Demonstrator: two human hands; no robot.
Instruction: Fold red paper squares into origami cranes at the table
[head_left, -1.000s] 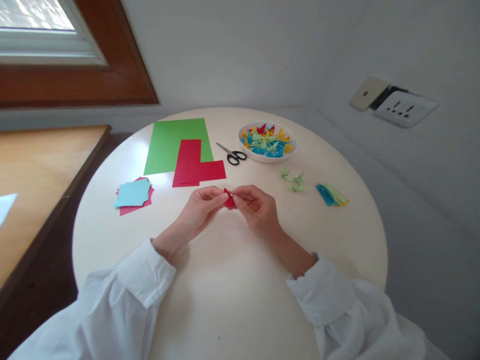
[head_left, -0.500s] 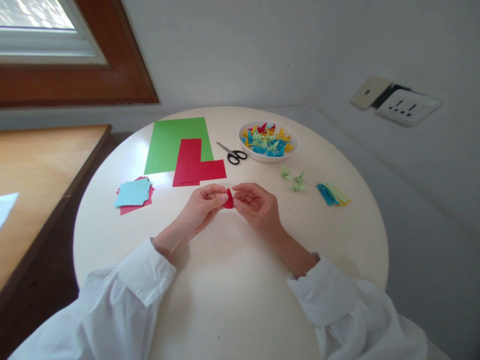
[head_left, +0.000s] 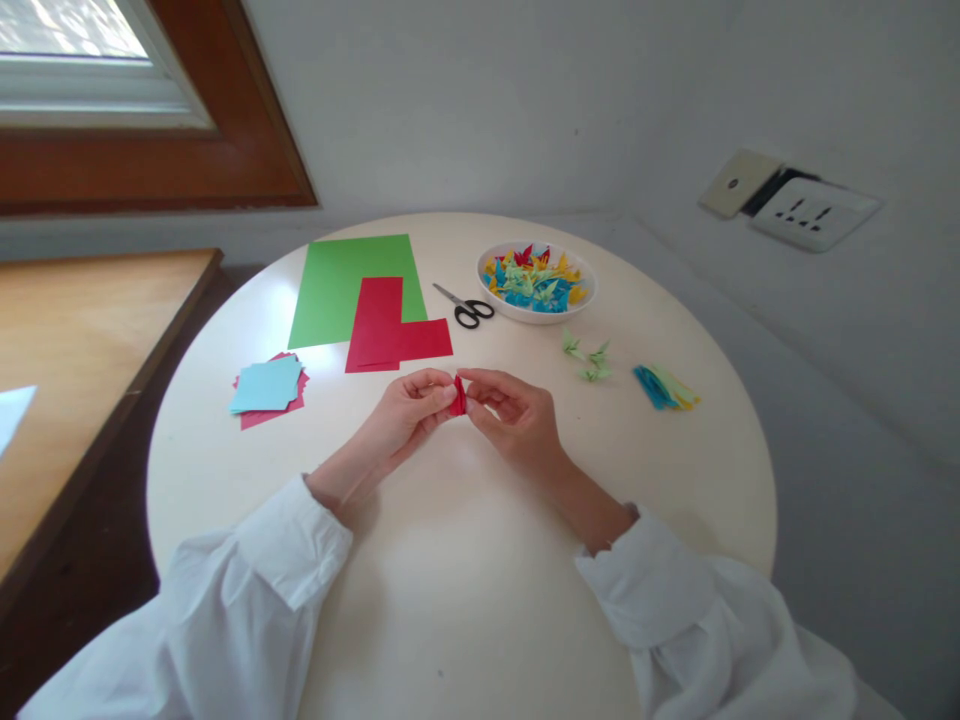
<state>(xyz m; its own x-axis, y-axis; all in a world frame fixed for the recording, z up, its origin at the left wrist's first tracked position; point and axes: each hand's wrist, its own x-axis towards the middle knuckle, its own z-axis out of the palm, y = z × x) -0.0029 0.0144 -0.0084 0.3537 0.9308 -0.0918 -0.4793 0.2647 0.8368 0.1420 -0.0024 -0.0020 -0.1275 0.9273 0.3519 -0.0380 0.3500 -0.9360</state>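
Observation:
A small piece of folded red paper (head_left: 459, 397) stands between my two hands, over the middle of the round table. My left hand (head_left: 420, 405) pinches its left side between thumb and fingers. My right hand (head_left: 517, 412) is at its right side, with the index fingertip at the top and the thumb against the lower edge. The other fingers of the right hand curl inward. Part of the paper is hidden behind the left fingers.
On the white table (head_left: 450, 560) lie green paper (head_left: 322, 290), red paper pieces (head_left: 379, 325), scissors (head_left: 466, 308) and stacked paper squares (head_left: 266, 388). A white bowl (head_left: 536, 318) holds colourful paper cranes. Pale green cranes (head_left: 596, 374) and folded strips (head_left: 664, 388) lie to the right.
My right index finger has moved slightly left, onto the top of the red paper. The paper looks narrower now. My left hand has stayed nearly still.

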